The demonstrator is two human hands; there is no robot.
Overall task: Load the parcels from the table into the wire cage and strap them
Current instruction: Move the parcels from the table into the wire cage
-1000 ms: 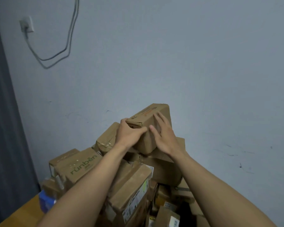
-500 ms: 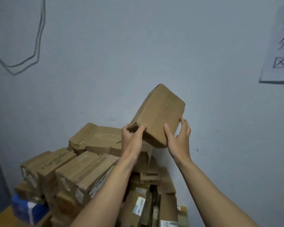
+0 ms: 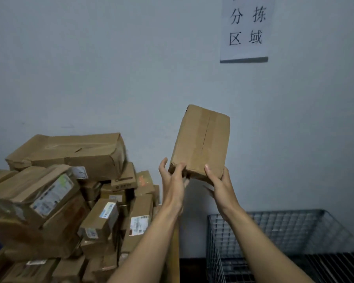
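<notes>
I've got the box (image 3: 200, 141) up in the air against the wall, tilted, taped seam facing me. Left hand (image 3: 173, 184) pinches its lower left corner, right hand (image 3: 220, 184) cups the lower right edge. Parcel pile (image 3: 70, 193) on the left, wire cage (image 3: 284, 227) lower right, paper sign (image 3: 246, 29) above.

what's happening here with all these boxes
A person is moving parcels from a heaped pile on the table into a wire cage on the right. At this moment both hands hold one brown cardboard box up in the air, between the pile and the cage: the left hand grips its lower left corner and the right hand its lower right corner. The box stands tilted on end, taped seam facing the camera. The visible part of the cage looks empty, and no strap is in view.
</notes>
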